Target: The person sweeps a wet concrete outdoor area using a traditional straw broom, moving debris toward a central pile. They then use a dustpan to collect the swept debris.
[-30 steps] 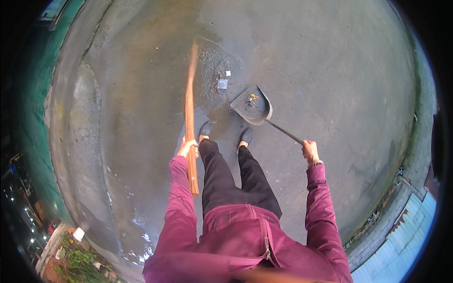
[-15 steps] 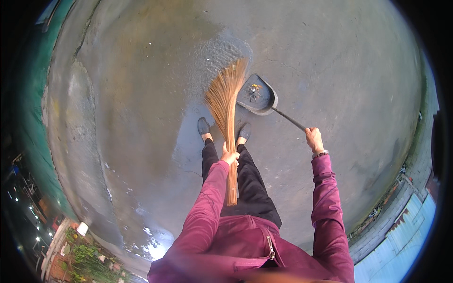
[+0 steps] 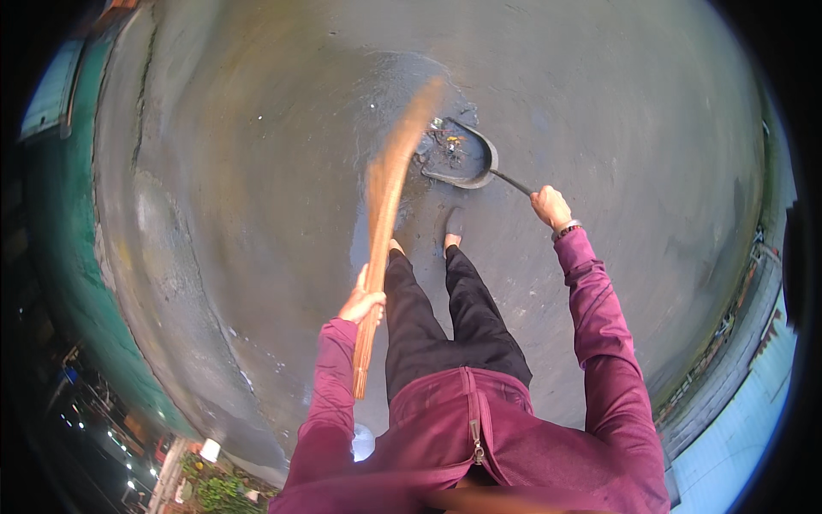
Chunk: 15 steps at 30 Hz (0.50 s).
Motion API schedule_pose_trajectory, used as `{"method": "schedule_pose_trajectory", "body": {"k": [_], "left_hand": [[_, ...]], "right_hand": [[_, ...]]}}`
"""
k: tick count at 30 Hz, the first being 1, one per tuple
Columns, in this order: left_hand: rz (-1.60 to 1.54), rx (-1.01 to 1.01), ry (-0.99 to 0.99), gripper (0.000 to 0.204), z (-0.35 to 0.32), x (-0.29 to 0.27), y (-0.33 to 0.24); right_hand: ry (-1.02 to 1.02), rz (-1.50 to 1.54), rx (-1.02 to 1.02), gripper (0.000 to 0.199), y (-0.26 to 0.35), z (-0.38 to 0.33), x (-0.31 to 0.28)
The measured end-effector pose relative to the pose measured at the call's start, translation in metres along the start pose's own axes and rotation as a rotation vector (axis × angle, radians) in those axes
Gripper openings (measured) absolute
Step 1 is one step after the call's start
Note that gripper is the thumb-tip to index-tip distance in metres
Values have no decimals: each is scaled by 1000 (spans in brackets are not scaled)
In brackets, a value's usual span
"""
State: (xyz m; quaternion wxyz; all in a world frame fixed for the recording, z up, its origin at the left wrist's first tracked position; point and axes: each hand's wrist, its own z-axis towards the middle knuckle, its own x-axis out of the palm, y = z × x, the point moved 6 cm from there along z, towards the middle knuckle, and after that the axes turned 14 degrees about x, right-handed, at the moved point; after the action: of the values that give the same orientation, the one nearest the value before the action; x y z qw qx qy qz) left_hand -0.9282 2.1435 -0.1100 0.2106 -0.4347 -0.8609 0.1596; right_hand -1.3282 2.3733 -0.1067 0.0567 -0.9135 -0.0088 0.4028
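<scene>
My left hand (image 3: 362,301) is closed around the lower part of a stick broom (image 3: 387,197). The broom's bristles are smeared by motion and reach up to the left of a dark dustpan (image 3: 488,163). My right hand (image 3: 550,208) grips the dustpan's long thin handle (image 3: 512,182) near its end. The pan lies on the wet ground with its mouth facing left, toward the broom. Wet debris (image 3: 451,147), with yellow and pale bits, sits in the pan and at its mouth.
Wet grey concrete (image 3: 616,120) spreads all around. My dark shoe (image 3: 454,223) stands just below the dustpan; the other is mostly behind the broom. A green wall (image 3: 64,223) runs along the left, plants (image 3: 218,493) grow at lower left, and pale metal sheeting (image 3: 728,445) lies at lower right.
The broom has swung left with my left hand, its bristles now blurred. My right hand and the dustpan have shifted slightly up and left. More debris shows at the pan's mouth.
</scene>
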Motion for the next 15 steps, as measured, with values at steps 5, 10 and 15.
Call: {"method": "schedule_pose_trajectory", "body": {"k": [5, 10, 15], "left_hand": [[-255, 91, -94, 87, 92, 13, -14], [-43, -100, -108, 101, 132, 111, 53], [-158, -77, 198, 91, 79, 150, 59]], "right_hand": [[49, -65, -27, 31, 6, -7, 3], [38, -88, -21, 31, 12, -12, 1], [59, -75, -26, 32, 11, -11, 1]]}}
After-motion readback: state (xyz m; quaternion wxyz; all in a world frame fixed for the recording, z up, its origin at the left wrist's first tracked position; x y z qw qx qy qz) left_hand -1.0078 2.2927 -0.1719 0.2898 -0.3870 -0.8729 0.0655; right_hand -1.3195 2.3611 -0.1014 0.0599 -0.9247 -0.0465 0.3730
